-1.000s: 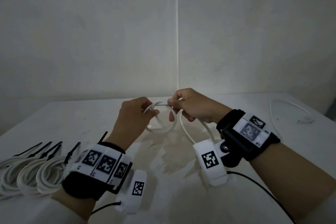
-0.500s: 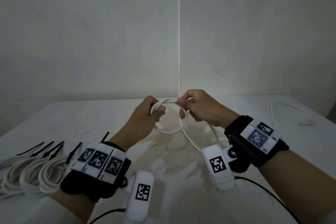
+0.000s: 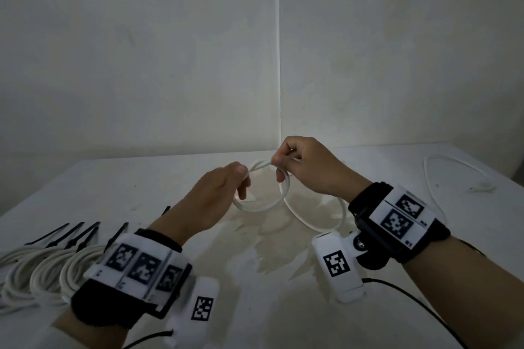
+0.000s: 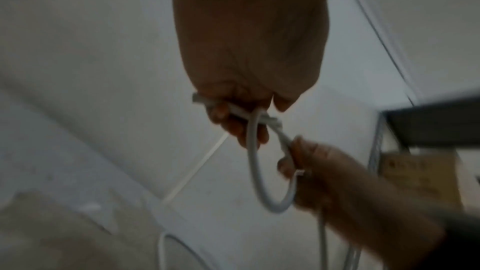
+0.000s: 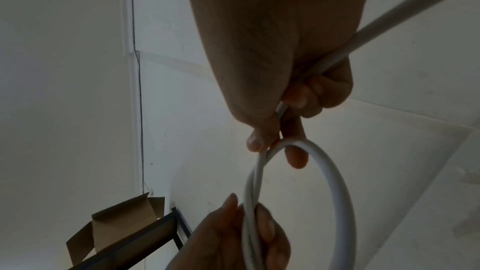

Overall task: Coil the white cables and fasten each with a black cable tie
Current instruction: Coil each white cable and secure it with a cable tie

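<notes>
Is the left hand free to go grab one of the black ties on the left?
Probably not yet. The left hand is pinching the white cable loop it shares with the right hand. The black ties lie unblocked nearby.

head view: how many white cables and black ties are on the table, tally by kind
coiled white cables: 4 showing, partly cut off by the frame edge
white cable being coiled: 1
loose white cable: 1
black cable ties: 5
total: 11

- My left wrist view is blurred; the right hand (image 4: 337, 182) smears.
- Coiled cables (image 3: 37, 272) at the desk's left edge are cut off.
- My left hand (image 3: 215, 195) hides its grip on the white cable (image 3: 262, 208).
</notes>
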